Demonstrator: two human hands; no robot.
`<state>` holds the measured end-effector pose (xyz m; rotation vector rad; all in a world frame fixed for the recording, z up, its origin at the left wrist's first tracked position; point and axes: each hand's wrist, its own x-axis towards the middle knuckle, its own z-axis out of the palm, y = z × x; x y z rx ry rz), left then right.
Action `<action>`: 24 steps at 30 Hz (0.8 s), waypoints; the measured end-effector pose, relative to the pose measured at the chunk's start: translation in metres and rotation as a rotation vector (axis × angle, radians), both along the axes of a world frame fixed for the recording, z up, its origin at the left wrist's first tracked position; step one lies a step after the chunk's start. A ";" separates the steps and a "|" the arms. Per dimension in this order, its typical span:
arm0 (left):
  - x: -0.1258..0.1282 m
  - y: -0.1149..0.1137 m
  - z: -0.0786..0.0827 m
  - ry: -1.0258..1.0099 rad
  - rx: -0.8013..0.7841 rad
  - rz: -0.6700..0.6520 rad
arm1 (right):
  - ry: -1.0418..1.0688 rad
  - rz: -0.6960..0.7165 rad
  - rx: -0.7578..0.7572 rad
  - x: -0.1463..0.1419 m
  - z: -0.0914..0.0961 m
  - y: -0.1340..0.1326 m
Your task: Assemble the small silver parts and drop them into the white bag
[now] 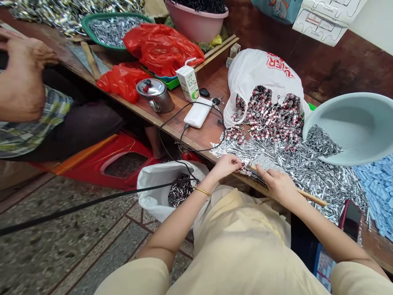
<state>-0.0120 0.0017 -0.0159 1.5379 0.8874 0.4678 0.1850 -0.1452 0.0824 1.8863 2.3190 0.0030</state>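
Note:
At the table edge, my left hand point(229, 165) is closed in a pinch on a small part, mostly hidden by the fingertips. Just beside it, my right hand point(281, 186) is wrapped round a small hammer point(311, 198) with a wooden handle. The metal hammer head point(249, 167) is close to my left fingertips. Around both hands lies a pile of small silver metal pieces point(294, 166). Behind them, red-and-silver small metal fittings point(267, 116) spill from a white plastic bag point(258, 67).
A grey-blue basin point(365, 123) tilts at the right, near light blue pieces point(377, 192) and a phone point(350, 221). A white sack point(150, 192) stands below the table edge. Left are a power bank point(199, 112), drink carton point(188, 84), metal cup point(156, 98) and another person's arm point(23, 82).

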 end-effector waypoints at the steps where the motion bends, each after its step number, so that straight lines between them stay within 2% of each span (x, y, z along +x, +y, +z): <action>1: 0.000 0.000 0.000 -0.002 -0.004 0.000 | 0.011 -0.004 -0.001 0.000 0.000 0.000; 5: 0.000 -0.001 0.000 -0.003 -0.037 -0.004 | 0.034 -0.035 0.049 0.000 -0.003 -0.002; 9: 0.001 -0.001 0.003 -0.028 -0.101 0.004 | 0.019 -0.021 0.010 -0.002 -0.008 -0.002; 13: -0.001 -0.002 0.008 -0.081 -0.209 0.002 | 0.000 -0.033 -0.032 -0.005 0.001 0.001; 17: -0.001 -0.003 0.010 -0.071 -0.188 0.021 | 0.009 -0.054 -0.001 -0.008 0.010 0.005; 22: 0.000 -0.003 0.010 -0.050 -0.190 0.009 | 0.006 -0.047 -0.047 -0.011 0.007 0.007; 24: 0.001 -0.003 0.010 -0.047 -0.182 0.003 | 0.029 -0.055 -0.014 -0.011 0.007 0.007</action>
